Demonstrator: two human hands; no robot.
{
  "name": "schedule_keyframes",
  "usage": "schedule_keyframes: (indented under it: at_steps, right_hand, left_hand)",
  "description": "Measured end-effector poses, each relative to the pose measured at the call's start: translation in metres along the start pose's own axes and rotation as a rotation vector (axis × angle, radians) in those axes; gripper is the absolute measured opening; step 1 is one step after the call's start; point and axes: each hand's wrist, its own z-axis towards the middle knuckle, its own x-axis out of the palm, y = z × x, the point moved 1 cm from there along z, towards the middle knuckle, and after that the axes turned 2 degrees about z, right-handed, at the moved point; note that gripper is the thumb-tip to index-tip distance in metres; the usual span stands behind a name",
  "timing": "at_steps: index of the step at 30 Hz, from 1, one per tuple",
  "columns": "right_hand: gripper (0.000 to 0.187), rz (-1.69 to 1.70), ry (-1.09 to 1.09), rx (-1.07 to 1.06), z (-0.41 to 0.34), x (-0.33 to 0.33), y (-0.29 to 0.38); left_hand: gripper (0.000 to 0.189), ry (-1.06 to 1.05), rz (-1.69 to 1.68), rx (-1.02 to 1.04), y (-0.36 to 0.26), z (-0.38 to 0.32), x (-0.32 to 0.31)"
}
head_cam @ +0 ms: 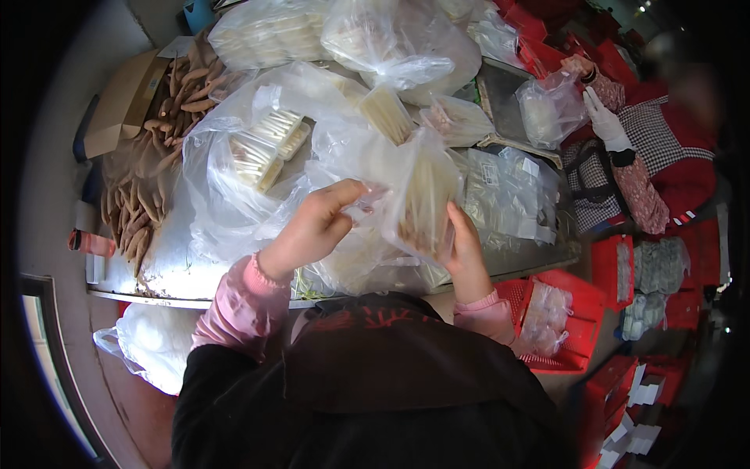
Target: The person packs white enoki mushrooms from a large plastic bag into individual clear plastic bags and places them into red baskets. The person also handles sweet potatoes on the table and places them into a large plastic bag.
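Observation:
My right hand (466, 237) grips the lower right side of a clear plastic tray of pale, stick-like food (428, 199), wrapped in clear film or a bag. At the tray's left, my left hand (328, 223) pinches thin clear plastic between thumb and forefinger. Under and around both hands lie large crumpled clear plastic bags (234, 205). Two open-topped trays of white sticks (255, 161) stand inside a bag to the left. Beyond my hands, another tray of pale sticks (387, 114) leans near a wrapped tray with pinkish contents (457, 120).
Brown tubers (140, 205) and a cardboard box (123, 99) cover the table's left end. Flat clear bags (510, 193) lie at right. A co-worker (644, 152) there holds a bagged item (548, 111). Red crates (577, 322) stand below the right edge.

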Motion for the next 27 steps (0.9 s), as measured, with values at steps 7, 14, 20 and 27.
schedule_keyframes:
  at_steps: [7,14,20,27]
  right_hand:
    - [0.05,-0.292,0.268,0.283,-0.023,0.074,0.014]
    - [0.039,-0.046,-0.014,0.051,0.038,0.032,-0.015]
    - [0.04,0.325,-0.18,-0.013,0.02,0.03,-0.063]
    - [0.046,-0.438,-0.123,-0.176,-0.043,0.046,-0.032]
  left_hand:
    - [0.047,0.085,-0.138,-0.084,-0.018,-0.006,-0.027]
    - [0.057,0.028,0.318,0.055,-0.025,-0.03,-0.018]
    - [0.066,0.178,-0.229,-0.201,0.005,-0.07,0.037]
    - [0.051,-0.202,-0.965,-0.224,0.0,-0.054,-0.018]
